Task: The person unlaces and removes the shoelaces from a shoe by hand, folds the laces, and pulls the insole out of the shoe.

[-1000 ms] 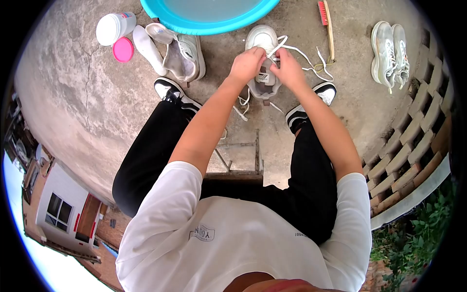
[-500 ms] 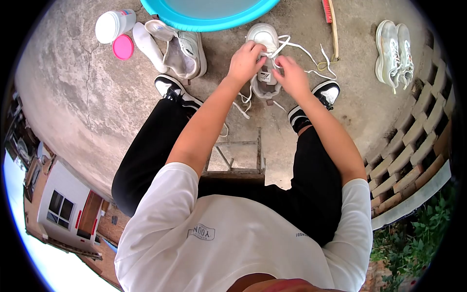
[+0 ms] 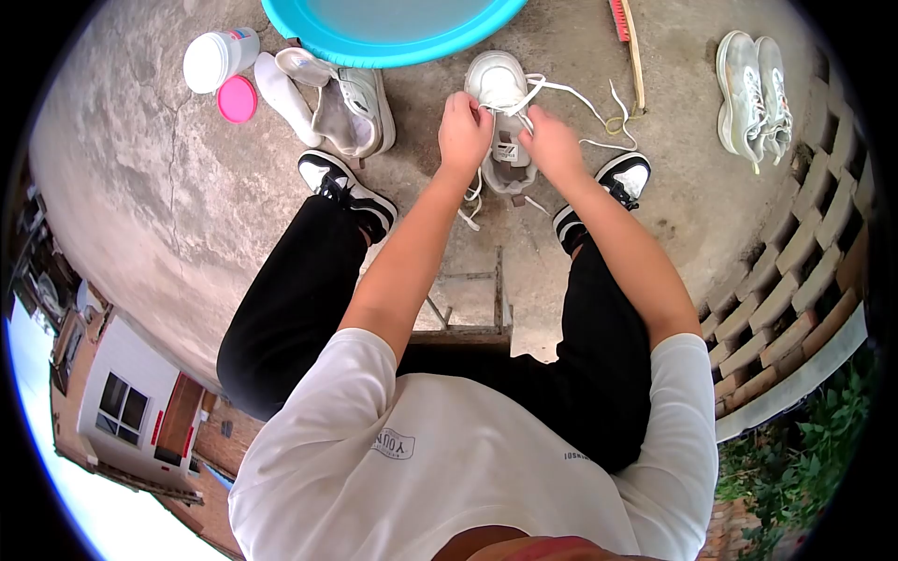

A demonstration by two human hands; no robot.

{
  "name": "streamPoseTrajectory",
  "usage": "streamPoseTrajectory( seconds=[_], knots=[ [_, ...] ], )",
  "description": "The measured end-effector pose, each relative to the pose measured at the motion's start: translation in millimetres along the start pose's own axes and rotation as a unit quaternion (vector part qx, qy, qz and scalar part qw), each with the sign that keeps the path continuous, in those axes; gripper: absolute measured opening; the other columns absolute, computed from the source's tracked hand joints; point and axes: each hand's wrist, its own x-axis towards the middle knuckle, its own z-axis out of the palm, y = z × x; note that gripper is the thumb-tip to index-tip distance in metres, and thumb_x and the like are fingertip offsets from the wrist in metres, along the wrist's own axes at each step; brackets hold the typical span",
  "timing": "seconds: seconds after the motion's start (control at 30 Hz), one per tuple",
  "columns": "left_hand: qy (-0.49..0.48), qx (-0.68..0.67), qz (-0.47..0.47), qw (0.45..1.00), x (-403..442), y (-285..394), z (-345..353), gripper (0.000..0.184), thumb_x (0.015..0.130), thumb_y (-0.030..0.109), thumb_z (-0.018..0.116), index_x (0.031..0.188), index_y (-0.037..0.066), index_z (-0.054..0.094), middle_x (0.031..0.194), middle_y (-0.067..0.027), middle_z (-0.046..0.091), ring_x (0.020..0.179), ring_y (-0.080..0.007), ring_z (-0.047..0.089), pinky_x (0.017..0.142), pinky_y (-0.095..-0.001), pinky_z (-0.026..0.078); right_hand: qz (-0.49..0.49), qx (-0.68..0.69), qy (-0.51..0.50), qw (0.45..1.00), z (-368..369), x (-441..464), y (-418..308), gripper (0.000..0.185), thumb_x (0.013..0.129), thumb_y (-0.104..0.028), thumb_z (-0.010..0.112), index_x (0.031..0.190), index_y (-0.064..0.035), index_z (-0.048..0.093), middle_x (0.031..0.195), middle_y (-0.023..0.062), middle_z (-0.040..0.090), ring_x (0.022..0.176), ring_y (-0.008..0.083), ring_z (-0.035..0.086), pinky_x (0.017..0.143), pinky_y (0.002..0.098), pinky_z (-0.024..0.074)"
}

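A white shoe (image 3: pixel 511 154) stands on the concrete between my feet, toe pointing away, its tongue and label showing. My left hand (image 3: pixel 465 134) is closed at the shoe's left edge, with a stretch of white lace running from its fingertips. On the right edge, my right hand (image 3: pixel 552 142) is closed too, its thumb and finger pinching the lace beside the eyelets. White laces (image 3: pixel 572 92) cross over the front of the shoe and trail off to the right. More loose lace lies below my left hand.
A blue basin (image 3: pixel 393 54) of cloudy water is at the top. Left are another shoe (image 3: pixel 372 107), an insole (image 3: pixel 281 93), a white tub (image 3: pixel 208 64) and a pink lid (image 3: pixel 237 99). Right are a brush (image 3: pixel 634 56), a pair of shoes (image 3: pixel 741 98) and stacked bricks (image 3: pixel 781 280).
My left hand has moved left, away from the shoe's middle, drawing lace with it. My right hand has come slightly down and its fingers have closed on the lace.
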Motion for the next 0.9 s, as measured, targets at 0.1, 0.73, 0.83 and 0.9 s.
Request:
streamPoseTrajectory(
  seconds=[0.1,0.73,0.83,0.9],
  knots=[
    [0.009,0.117,0.135,0.984,0.8,12.9,-2.8,0.010,0.072,0.005,0.062,0.082,0.007,0.059,0.088,-0.0069,0.057,0.095,-0.0296,0.053,0.078,-0.0416,0.043,0.007,-0.026,-0.006,1.000,-5.1,-1.2,-9.2,0.025,0.081,-0.022,0.061,0.097,-0.0054,0.053,0.088,0.0203,0.062,0.079,0.0399,0.062,0.067,0.0499,0.0492],
    [-0.349,-0.124,-0.085,0.925,37.1,42.1,-34.4,0.041,0.093,0.034,0.052,0.065,0.004,0.058,0.061,-0.0040,0.059,0.061,-0.0194,0.055,0.063,-0.0371,0.043,0.002,-0.072,0.013,0.997,-24.3,-6.3,20.4,0.020,0.084,-0.024,0.060,0.097,-0.0095,0.054,0.074,0.0170,0.065,0.072,0.0387,0.064,0.061,0.0500,0.0506],
    [-0.194,-0.574,-0.170,0.777,20.4,8.1,-43.1,0.041,0.095,0.031,0.050,0.065,0.003,0.057,0.057,-0.0041,0.056,0.065,-0.0146,0.054,0.071,-0.0284,0.041,0.014,-0.067,0.047,0.997,-34.6,-2.9,29.7,0.019,0.084,-0.023,0.059,0.097,-0.0108,0.055,0.074,0.0160,0.065,0.070,0.0378,0.065,0.060,0.0490,0.0512],
    [-0.245,-0.428,-0.215,0.843,9.8,17.5,-47.7,0.041,0.094,0.031,0.050,0.066,0.003,0.058,0.060,-0.0057,0.059,0.064,-0.0163,0.054,0.072,-0.0295,0.042,0.016,-0.104,0.003,0.994,-29.6,-3.9,22.9,0.018,0.085,-0.023,0.059,0.095,-0.0104,0.053,0.074,0.0162,0.065,0.070,0.0378,0.064,0.060,0.0486,0.0508]
  ],
)
